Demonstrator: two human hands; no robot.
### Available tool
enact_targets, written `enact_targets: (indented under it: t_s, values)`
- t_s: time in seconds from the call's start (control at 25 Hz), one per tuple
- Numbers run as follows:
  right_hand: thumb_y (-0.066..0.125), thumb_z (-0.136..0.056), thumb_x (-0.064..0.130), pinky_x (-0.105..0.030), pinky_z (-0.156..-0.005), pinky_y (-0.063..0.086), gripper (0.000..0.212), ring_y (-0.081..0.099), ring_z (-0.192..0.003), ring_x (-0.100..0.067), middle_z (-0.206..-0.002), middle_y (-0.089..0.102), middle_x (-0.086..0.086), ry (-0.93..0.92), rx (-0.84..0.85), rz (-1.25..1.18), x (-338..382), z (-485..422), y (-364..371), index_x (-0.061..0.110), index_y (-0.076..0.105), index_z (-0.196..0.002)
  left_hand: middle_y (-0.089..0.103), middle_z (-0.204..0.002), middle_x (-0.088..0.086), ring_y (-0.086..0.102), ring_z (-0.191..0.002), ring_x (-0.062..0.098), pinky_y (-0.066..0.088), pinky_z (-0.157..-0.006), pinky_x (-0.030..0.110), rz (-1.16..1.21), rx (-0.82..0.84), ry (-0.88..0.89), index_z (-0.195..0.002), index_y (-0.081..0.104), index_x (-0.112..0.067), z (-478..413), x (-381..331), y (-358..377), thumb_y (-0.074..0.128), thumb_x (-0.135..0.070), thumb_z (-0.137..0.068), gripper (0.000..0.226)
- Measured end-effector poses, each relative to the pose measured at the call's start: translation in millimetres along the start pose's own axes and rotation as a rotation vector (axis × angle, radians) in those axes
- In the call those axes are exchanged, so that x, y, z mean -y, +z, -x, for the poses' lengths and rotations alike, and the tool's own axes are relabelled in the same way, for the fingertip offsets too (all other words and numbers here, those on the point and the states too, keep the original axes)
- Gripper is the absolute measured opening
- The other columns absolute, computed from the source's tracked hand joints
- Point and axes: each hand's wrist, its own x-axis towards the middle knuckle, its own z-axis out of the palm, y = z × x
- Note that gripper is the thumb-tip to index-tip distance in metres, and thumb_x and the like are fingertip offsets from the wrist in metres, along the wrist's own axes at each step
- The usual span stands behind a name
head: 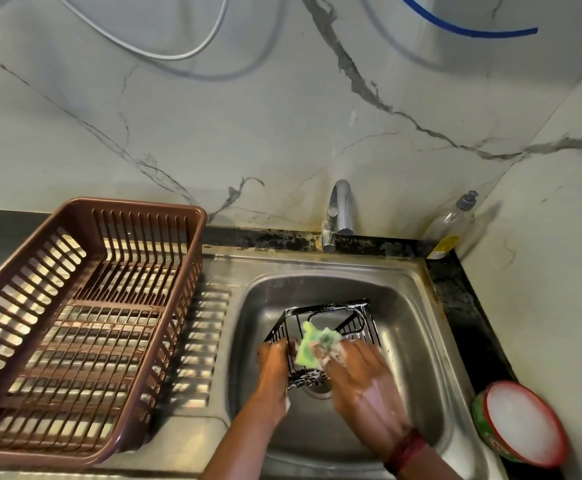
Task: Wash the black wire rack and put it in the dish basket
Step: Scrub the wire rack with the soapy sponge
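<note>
The black wire rack [331, 311] stands tilted in the steel sink [407, 306], with white foam along its top bars and its lower edge over the drain. My left hand [275, 367] grips the rack's left side. My right hand [359, 372] is soapy and blurred, and it presses a green and yellow sponge [315, 344] against the rack's near side. The brown plastic dish basket [75, 327] sits on the drainboard to the left of the sink, with nothing in it.
A chrome tap [340, 213] rises behind the sink, with no water visible. A clear soap bottle [450, 225] stands in the back right corner. A round tub of white dish soap [521, 424] lies on the dark counter at the right. Marble walls close in behind and to the right.
</note>
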Motion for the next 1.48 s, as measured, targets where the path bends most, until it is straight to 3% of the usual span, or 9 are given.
enact_targets:
  t_s: [0.08, 0.32, 0.44, 0.56, 0.84, 1.08, 1.2, 1.32, 1.48]
  values:
    - [0.055, -0.079, 0.007, -0.033, -0.060, 0.049, 0.029, 0.059, -0.075, -0.020, -0.091, 0.066, -0.004, 0.049, -0.045, 0.038, -24.5, 6.6, 0.6, 0.018, 0.069, -0.102, 0.064, -0.065, 0.008, 0.061, -0.066, 0.027, 0.048, -0.059, 0.026, 0.026, 0.024, -0.023, -0.060, 0.058, -0.017, 8.4, -9.6, 0.2, 0.056, -0.024, -0.069, 0.012]
    - [0.057, -0.075, -0.012, -0.023, -0.055, 0.046, 0.039, 0.052, -0.064, -0.010, -0.086, 0.062, -0.001, 0.343, -0.116, -0.102, -48.3, 14.9, -0.7, 0.016, 0.067, -0.100, 0.054, -0.048, -0.004, 0.059, -0.057, 0.020, 0.043, -0.053, 0.021, 0.026, 0.013, -0.030, -0.052, 0.052, -0.018, 20.5, -13.7, -2.4, 0.048, -0.011, -0.081, 0.030]
    - [0.056, -0.093, 0.004, -0.030, -0.069, 0.047, 0.012, 0.063, -0.078, -0.015, -0.088, 0.067, -0.004, 1.012, -0.236, -0.791, -55.2, 5.8, 1.3, 0.012, 0.065, -0.094, 0.051, -0.048, -0.004, 0.053, -0.042, 0.012, 0.039, -0.055, 0.023, 0.067, 0.013, -0.060, -0.059, 0.046, -0.018, 25.6, -17.1, -7.4, 0.047, -0.019, -0.087, 0.029]
    - [0.050, -0.097, 0.031, -0.037, -0.074, 0.051, 0.031, 0.064, -0.101, -0.028, -0.113, 0.070, -0.013, 1.389, -0.209, -1.579, -55.3, -2.4, -0.8, 0.015, 0.062, -0.120, 0.045, -0.057, -0.004, 0.042, -0.058, 0.016, 0.032, -0.061, 0.030, 0.095, -0.001, -0.059, -0.062, 0.049, -0.019, 27.7, -17.4, -10.7, 0.051, -0.029, -0.085, 0.025]
    - [0.054, -0.089, 0.031, -0.036, -0.062, 0.052, 0.043, 0.066, -0.089, -0.027, -0.117, 0.066, -0.021, 1.312, -0.109, -1.891, -45.4, -18.6, -23.0, 0.007, 0.059, -0.125, 0.077, -0.093, 0.013, 0.066, -0.089, 0.026, 0.047, -0.088, 0.040, 0.029, 0.140, -0.117, -0.096, 0.073, -0.004, 31.4, -34.7, -41.6, 0.080, -0.024, -0.074, 0.031]
    - [0.057, -0.084, 0.027, -0.037, -0.076, 0.060, 0.040, 0.069, -0.097, -0.026, -0.113, 0.070, -0.015, 1.210, -0.085, -1.854, -31.5, -27.8, -31.2, 0.009, 0.062, -0.119, 0.069, -0.105, 0.012, 0.064, -0.088, 0.021, 0.055, -0.085, 0.041, -0.230, -0.004, 0.146, -0.120, 0.061, -0.012, 40.8, -79.9, -55.9, 0.057, 0.013, -0.092, 0.039]
    - [0.058, -0.086, 0.025, -0.041, -0.092, 0.054, 0.036, 0.067, -0.106, -0.024, -0.114, 0.070, -0.010, 1.196, -0.063, -1.715, -25.6, -30.9, -26.5, 0.012, 0.064, -0.119, 0.065, -0.125, 0.008, 0.064, -0.109, 0.024, 0.051, -0.104, 0.051, -0.368, -0.003, 0.253, -0.124, 0.053, -0.024, 51.7, -81.0, -33.3, 0.069, -0.004, -0.090, 0.042]
    - [0.054, -0.093, 0.023, -0.041, -0.093, 0.050, 0.028, 0.067, -0.106, -0.024, -0.114, 0.070, -0.011, 1.187, -0.052, -1.652, -22.3, -30.1, -24.1, 0.012, 0.066, -0.116, 0.043, -0.149, 0.007, 0.047, -0.135, 0.030, 0.040, -0.113, 0.048, -0.709, 0.048, 0.271, -0.150, 0.029, -0.025, 64.0, -58.2, -2.8, 0.081, -0.034, -0.080, 0.087]
    - [0.047, -0.096, 0.021, -0.033, -0.073, 0.058, 0.029, 0.070, -0.097, -0.024, -0.110, 0.071, -0.015, 1.147, -0.079, -1.737, -14.7, -25.9, -29.7, 0.008, 0.069, -0.111, 0.033, -0.146, 0.012, 0.046, -0.121, 0.025, 0.040, -0.087, 0.028, -0.851, -0.057, 0.313, -0.152, 0.021, -0.017, 69.9, -40.5, 14.9, 0.076, -0.030, -0.082, 0.091]
